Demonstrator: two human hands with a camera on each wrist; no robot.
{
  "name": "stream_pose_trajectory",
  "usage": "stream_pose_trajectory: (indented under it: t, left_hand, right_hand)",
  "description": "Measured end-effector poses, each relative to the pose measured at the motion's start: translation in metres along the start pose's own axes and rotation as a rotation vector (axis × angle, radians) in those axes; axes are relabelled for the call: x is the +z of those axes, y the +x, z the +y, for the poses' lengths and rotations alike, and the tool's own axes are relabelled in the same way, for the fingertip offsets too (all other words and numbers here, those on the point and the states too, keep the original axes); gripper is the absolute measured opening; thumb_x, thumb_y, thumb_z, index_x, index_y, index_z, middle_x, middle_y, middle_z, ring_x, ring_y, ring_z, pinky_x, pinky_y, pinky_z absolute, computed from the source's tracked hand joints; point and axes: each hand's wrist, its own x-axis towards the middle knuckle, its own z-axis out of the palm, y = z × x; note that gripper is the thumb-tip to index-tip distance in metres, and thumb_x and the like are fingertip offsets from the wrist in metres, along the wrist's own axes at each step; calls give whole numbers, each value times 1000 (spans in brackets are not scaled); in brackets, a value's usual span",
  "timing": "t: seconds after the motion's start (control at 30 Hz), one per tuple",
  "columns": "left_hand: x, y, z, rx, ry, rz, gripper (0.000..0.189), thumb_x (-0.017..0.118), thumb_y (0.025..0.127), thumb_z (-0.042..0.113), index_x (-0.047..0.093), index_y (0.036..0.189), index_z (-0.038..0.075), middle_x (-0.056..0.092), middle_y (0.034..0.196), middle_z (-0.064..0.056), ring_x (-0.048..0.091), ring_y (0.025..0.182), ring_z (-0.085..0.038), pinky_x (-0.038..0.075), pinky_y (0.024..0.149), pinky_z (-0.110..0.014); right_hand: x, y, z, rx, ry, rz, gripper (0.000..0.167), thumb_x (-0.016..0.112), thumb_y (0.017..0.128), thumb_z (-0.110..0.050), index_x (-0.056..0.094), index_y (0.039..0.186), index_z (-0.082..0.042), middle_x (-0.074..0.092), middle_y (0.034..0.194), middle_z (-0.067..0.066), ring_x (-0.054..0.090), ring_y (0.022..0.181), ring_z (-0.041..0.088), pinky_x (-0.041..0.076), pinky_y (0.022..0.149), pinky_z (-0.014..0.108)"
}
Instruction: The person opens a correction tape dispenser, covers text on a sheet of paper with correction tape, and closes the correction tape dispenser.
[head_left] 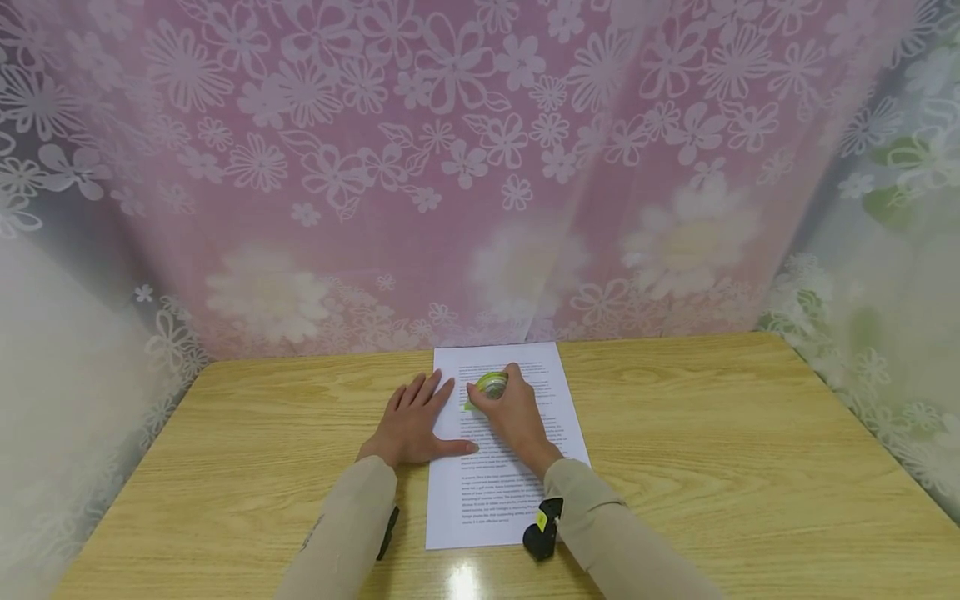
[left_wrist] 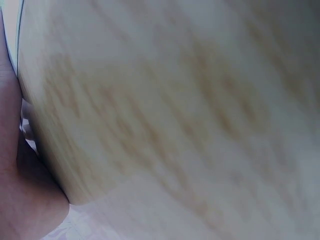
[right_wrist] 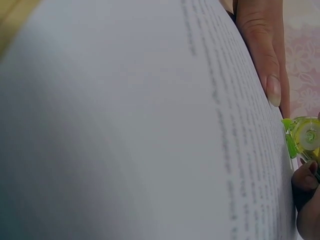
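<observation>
A printed sheet of paper [head_left: 448, 517] lies on the wooden table. My left hand [head_left: 411, 427] rests spread at its left edge, the thumb reaching across onto the printed lines. Over the upper text, my right hand [head_left: 519, 418] pinches a green, see-through correction tape dispenser [head_left: 492, 384] between thumb and fingers. In the right wrist view, the dispenser [right_wrist: 304, 136] shows a round reel inside, and its green tip sits right at the paper. The left thumb [right_wrist: 265, 55] presses down just beyond it. Only part of the left hand [left_wrist: 30, 200] shows in the left wrist view.
The wooden tabletop [head_left: 697, 450] extends to both sides of the paper. A pink flowered curtain [head_left: 390, 208] hangs along the table's back edge, with pale flowered curtains at both sides. A black wrist device [head_left: 542, 533] is strapped below the right sleeve.
</observation>
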Motion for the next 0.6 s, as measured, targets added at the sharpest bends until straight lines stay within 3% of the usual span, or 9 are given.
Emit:
stream_pose_trajectory:
  t: [0.6]
  left_hand:
    - [-1,0,0,3,-1,5,104,55,75,78,21,154,19,12,159,-5,7,144,-29,8,114,-49]
  right_hand:
    - [-5,1,5,3,-34,12,51,71,86,-38,45,114,-4,59,86,6,59,70,15,49,63,29]
